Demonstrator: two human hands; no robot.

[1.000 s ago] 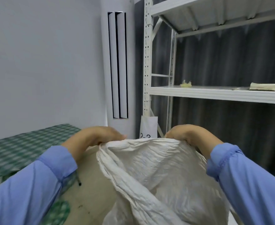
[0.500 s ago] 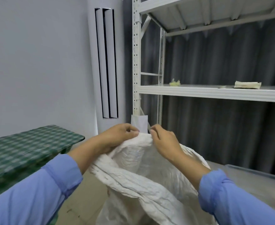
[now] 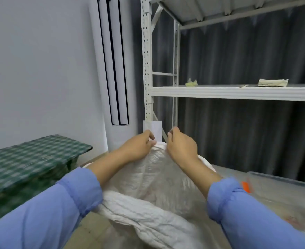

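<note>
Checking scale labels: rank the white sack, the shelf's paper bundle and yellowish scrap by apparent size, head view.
1. white sack (nearest, so inflated)
2. paper bundle
3. yellowish scrap

The sack [image 3: 153, 177] that your left hand [image 3: 139, 148] and right hand [image 3: 182, 150] pinch looks like woven plastic cloth: white, crinkled, faintly shiny, and half see-through where it is stretched. Your sleeves [image 3: 58, 212] are smooth, matt blue cloth. On the left, the table cover [image 3: 31, 159] is green checked cloth with a slight gloss. On the far side, the rack [image 3: 220, 92] is matt painted metal with punched uprights. The curtain [image 3: 247, 132] behind it is dull grey pleated cloth. The tall unit [image 3: 96, 69] looks like smooth white plastic. Near right, the bin [image 3: 283, 184] is clear, smooth plastic.
</note>
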